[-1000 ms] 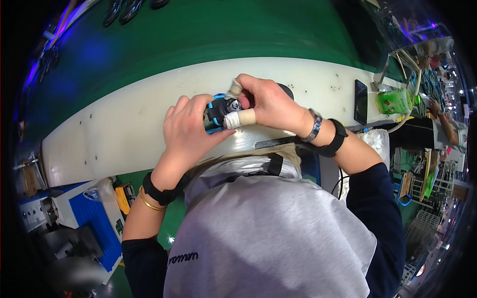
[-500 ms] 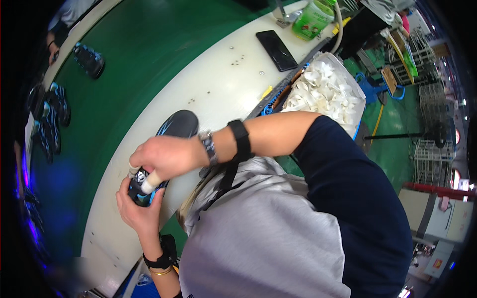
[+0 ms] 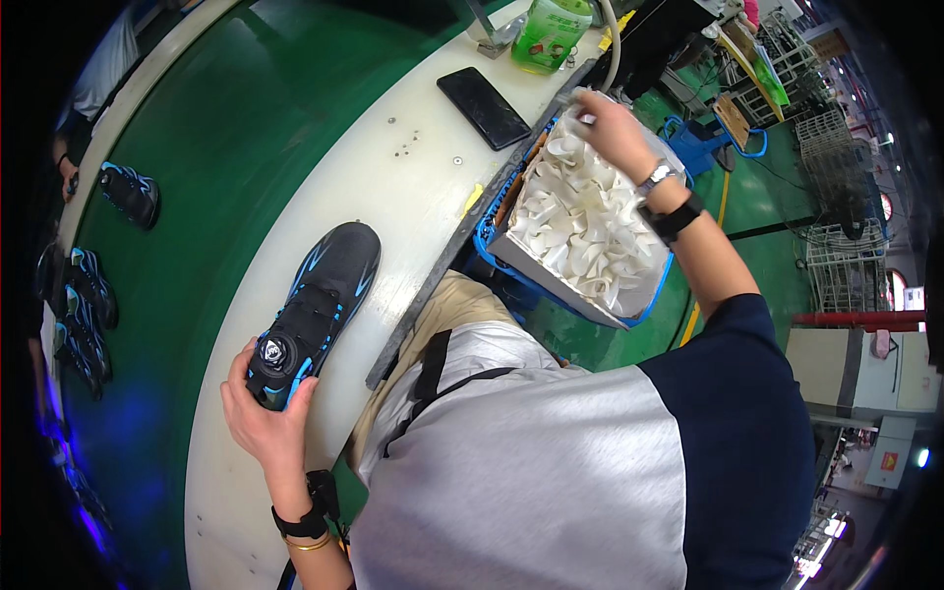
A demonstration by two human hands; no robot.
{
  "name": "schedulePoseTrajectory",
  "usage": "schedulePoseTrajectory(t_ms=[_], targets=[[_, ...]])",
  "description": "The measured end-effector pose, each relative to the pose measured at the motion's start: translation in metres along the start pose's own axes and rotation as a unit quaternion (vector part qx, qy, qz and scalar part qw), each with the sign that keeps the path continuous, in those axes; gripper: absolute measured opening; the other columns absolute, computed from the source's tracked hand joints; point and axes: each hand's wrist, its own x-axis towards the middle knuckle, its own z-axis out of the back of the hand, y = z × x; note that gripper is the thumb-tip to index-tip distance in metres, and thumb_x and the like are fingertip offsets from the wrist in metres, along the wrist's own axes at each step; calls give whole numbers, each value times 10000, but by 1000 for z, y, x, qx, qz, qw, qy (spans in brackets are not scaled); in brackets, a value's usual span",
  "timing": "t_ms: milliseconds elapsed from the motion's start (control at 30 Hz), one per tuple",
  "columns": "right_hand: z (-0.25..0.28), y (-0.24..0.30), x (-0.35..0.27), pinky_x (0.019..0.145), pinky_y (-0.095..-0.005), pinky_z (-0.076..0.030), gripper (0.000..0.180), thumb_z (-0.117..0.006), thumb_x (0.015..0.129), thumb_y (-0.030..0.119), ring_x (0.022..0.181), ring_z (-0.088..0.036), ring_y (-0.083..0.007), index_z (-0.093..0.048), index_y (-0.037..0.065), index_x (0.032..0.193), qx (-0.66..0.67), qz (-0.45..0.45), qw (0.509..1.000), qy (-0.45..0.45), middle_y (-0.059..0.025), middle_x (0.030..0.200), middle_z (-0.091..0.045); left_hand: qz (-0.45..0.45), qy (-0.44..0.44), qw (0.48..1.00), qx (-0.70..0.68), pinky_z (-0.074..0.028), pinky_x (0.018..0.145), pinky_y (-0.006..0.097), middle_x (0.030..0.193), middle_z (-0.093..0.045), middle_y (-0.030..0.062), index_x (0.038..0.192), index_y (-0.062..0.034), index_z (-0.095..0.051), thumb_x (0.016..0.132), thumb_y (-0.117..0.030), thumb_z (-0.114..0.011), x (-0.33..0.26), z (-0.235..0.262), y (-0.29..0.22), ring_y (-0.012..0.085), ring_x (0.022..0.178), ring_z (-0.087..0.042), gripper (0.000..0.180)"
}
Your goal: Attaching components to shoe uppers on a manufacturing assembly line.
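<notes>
A black sports shoe (image 3: 329, 265) with blue accents and a round dial near its collar lies on the white curved worktop (image 3: 413, 216), toe pointing away from me. My left hand (image 3: 264, 418) is wrapped round its heel end, thumb on the near side and fingers on the far side. Out to the right, my right hand (image 3: 618, 136) hangs over the far end of a box (image 3: 560, 280) heaped with curled white strips (image 3: 580, 211). Its fingers are bent together. Whatever may be between them is too small to make out.
A black phone (image 3: 483, 108) lies on the worktop, beyond it a green bottle (image 3: 551, 37). More shoes (image 3: 130, 195) stand on the green surface at left, where another person's hand (image 3: 69, 177) shows at the edge. A blue stool (image 3: 708, 143) stands behind the box.
My right hand has left the shoe's collar and swung right to the box of white strips. The left hand keeps its hold on the heel. The whole view has shifted slightly.
</notes>
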Motion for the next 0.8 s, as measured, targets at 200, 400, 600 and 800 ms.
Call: schedulePoseTrajectory(t_ms=[200, 400, 600, 800], targets=[[-3, -74, -24, 736, -419, -526, 405, -624, 743, 51, 850, -664, -336, -603, 102, 1144, -114, -49, 978, 165, -120, 853, -694, 7, 4, 1000, -2, -478, 877, 364, 1220, -632, 64, 1222, -70, -536, 572, -287, -883, 2, -2, 8, 259, 1007, -580, 768], [11, -55, -28, 716, -429, -517, 341, -613, 744, 45, 795, -659, -334, -652, 99, 1079, -107, -25, 984, 136, -132, 834, -686, -22, 0, 999, -47, -421, 883, 328, 1171, -628, 81, 1241, -63, -539, 697, -256, -813, 0, 22, 3, 250, 1003, -550, 640], [41, 76, -1, 693, -260, -483, 261, -667, 855, 75, 820, -585, -80, -634, 48, 1113, 267, 5, 922, 281, 10, 930, -652, 153, 46, 987, -29, -410, 615, 282, 827, -570, 41, 1086, -23, -611, 869, -163, -681, -47, 50, 41, 121, 708, -504, 268], [-17, 309, -31, 779, -248, -523, 265, -691, 868, 73, 882, -636, -84, -670, 26, 1129, 563, 177, 744, 312, -22, 982, -698, 231, -16, 889, -396, -425, 631, 188, 823, -579, -8, 1211, -43, -548, 997, -152, -511, -53, 31, 52, 51, 709, -532, 244]])
